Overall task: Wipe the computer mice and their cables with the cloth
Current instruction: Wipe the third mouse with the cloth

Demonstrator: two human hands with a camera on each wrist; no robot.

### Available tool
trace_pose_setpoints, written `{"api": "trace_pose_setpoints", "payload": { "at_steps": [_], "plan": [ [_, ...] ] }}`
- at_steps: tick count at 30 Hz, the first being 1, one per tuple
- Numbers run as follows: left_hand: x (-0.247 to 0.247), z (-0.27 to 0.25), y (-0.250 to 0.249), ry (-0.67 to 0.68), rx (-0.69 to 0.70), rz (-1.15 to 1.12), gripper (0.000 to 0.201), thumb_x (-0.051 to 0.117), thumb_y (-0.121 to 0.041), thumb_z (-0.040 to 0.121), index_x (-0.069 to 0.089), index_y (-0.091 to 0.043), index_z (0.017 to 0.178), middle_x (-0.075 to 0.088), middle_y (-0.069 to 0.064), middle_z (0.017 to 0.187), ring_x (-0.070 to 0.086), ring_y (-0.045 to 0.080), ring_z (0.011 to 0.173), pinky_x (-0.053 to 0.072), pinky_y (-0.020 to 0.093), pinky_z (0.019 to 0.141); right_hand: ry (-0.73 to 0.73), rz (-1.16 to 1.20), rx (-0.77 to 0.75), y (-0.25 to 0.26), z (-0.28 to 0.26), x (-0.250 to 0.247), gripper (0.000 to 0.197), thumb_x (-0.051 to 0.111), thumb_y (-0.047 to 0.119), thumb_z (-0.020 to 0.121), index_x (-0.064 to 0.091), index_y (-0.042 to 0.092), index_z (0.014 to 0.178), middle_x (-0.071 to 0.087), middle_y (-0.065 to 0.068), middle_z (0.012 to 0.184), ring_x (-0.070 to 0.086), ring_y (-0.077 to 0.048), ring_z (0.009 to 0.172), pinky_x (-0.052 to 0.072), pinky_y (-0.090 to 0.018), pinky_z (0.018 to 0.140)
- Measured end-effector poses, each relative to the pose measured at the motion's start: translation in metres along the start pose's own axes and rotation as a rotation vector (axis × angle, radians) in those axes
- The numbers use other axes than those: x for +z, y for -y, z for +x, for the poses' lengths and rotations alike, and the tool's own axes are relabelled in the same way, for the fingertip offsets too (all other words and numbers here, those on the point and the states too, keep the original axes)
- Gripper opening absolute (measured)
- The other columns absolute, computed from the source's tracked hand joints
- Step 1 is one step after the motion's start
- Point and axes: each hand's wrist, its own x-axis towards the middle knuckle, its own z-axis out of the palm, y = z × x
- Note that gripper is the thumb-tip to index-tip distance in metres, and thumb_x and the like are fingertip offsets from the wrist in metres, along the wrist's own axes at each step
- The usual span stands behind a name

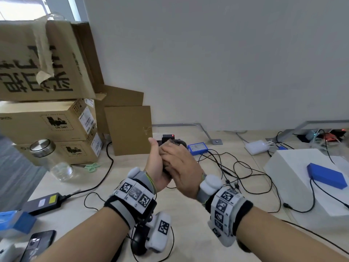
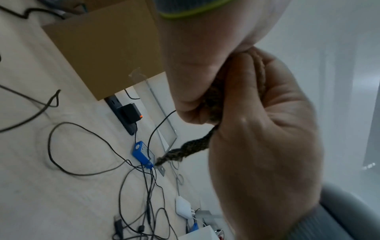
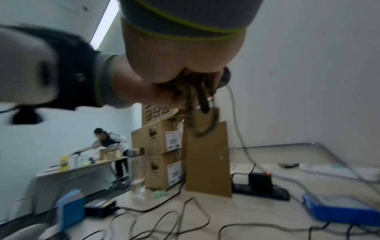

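Both hands are raised above the table, pressed together around a black mouse (image 3: pixel 225 78), of which only a dark sliver (image 1: pixel 167 170) shows in the head view. My left hand (image 1: pixel 154 167) grips it from the left, thumb pointing up. From the right, my right hand (image 1: pixel 181 167) curls over it, holding a dark knitted cloth (image 1: pixel 175 142) against it. A tail of the cloth (image 2: pixel 185 151) hangs free. The mouse's grey cable (image 3: pixel 236 121) hangs down to the table. A second black mouse (image 1: pixel 138 241) lies on the table under my left wrist, with its thin cable (image 1: pixel 171 248) looped round it.
Stacked cardboard boxes (image 1: pixel 47 120) and a glass jar (image 1: pixel 49 159) stand at the left, with green scissors (image 1: pixel 91 166) and a power adapter (image 1: pixel 43 202). Tangled cables (image 1: pixel 245 173) cover the table's middle right. A blue box (image 1: pixel 198 148) and a white box (image 1: pixel 302 176) lie beyond.
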Motion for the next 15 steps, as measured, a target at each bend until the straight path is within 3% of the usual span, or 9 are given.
{"api": "trace_pose_setpoints", "payload": {
  "at_steps": [1, 3, 6, 9, 12, 15],
  "plan": [
    [-0.001, 0.001, 0.0, 0.005, -0.013, 0.03, 0.089, 0.021, -0.083, 0.082, 0.07, -0.014, 0.108, 0.073, 0.008, 0.095, 0.07, 0.021, 0.084, 0.052, 0.028, 0.067, -0.007, 0.02, 0.024, -0.006, 0.001, -0.002, 0.039, 0.034, 0.02, 0.102, 0.057, 0.004, 0.13, 0.053, -0.01, 0.14, 0.042, -0.026, 0.136, 0.031, -0.049, 0.113],
    [-0.004, -0.001, -0.001, 0.006, -0.036, 0.149, 0.072, 0.029, -0.075, 0.087, 0.066, -0.016, 0.106, 0.066, 0.004, 0.074, 0.057, 0.017, 0.058, 0.037, 0.022, 0.045, -0.133, 0.096, 0.209, -0.011, 0.004, -0.005, 0.039, 0.033, 0.024, 0.102, 0.061, 0.01, 0.127, 0.059, -0.001, 0.135, 0.049, -0.018, 0.13, 0.038, -0.044, 0.108],
    [-0.007, -0.002, 0.0, -0.013, -0.046, 0.207, 0.052, 0.041, -0.057, 0.096, 0.064, -0.013, 0.108, 0.065, 0.008, 0.073, 0.048, 0.016, 0.048, 0.03, 0.02, 0.037, -0.38, 0.346, 0.577, -0.008, 0.017, -0.017, 0.03, 0.04, 0.02, 0.101, 0.065, 0.013, 0.117, 0.068, 0.007, 0.119, 0.061, -0.006, 0.114, 0.047, -0.037, 0.1],
    [-0.004, 0.0, -0.001, -0.076, -0.029, 0.092, 0.05, 0.043, -0.052, 0.098, 0.062, -0.011, 0.118, 0.063, 0.011, 0.083, 0.049, 0.016, 0.045, 0.034, 0.018, 0.035, -0.535, 0.444, 0.656, -0.003, 0.025, -0.023, 0.025, 0.046, 0.012, 0.101, 0.065, 0.012, 0.117, 0.07, 0.005, 0.116, 0.063, -0.005, 0.11, 0.048, -0.028, 0.1],
    [0.003, 0.003, 0.001, -0.131, -0.013, 0.031, 0.046, 0.043, -0.049, 0.099, 0.062, -0.013, 0.12, 0.064, 0.01, 0.085, 0.053, 0.018, 0.05, 0.041, 0.02, 0.042, -0.474, 0.383, 0.639, 0.001, 0.022, -0.02, 0.03, 0.048, 0.018, 0.101, 0.063, 0.017, 0.127, 0.065, 0.011, 0.126, 0.055, 0.003, 0.119, 0.041, -0.017, 0.103],
    [0.004, 0.006, 0.002, -0.168, 0.005, -0.014, 0.046, 0.051, -0.048, 0.095, 0.064, -0.014, 0.123, 0.072, 0.007, 0.104, 0.067, 0.022, 0.087, 0.053, 0.033, 0.077, -0.347, 0.24, 0.525, 0.008, 0.011, -0.005, 0.038, 0.046, 0.026, 0.098, 0.057, 0.023, 0.134, 0.052, 0.012, 0.141, 0.039, 0.001, 0.136, 0.032, -0.022, 0.113]
  ]
}}
